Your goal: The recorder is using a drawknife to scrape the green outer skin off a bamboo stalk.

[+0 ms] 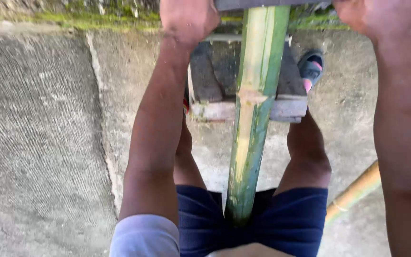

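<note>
Both hands grip a flat dark tool [262,4] that lies crosswise over a green bamboo pole at the top edge of the view: the left hand [189,19] is closed in a fist on its left end, and the right hand [381,16] is wrapped round its right end, though the fingers of both are mostly cut off by the frame. Beneath everything spreads the rough concrete floor [39,143], with a crack running down its left part and a mossy strip along its far edge. The bamboo pole [253,119], partly scraped pale on its upper length, runs from under the tool down between the person's knees to the dark blue shorts [291,219], where its near end rests against the lap. Across its middle the pole lies on a worn wooden block [215,76], touching the block's near edge at a node. A second, yellowish bamboo pole [355,190] lies on the floor at the right, beside the right leg. Just beyond the block's right corner sits a foot in a blue sandal [311,69].
</note>
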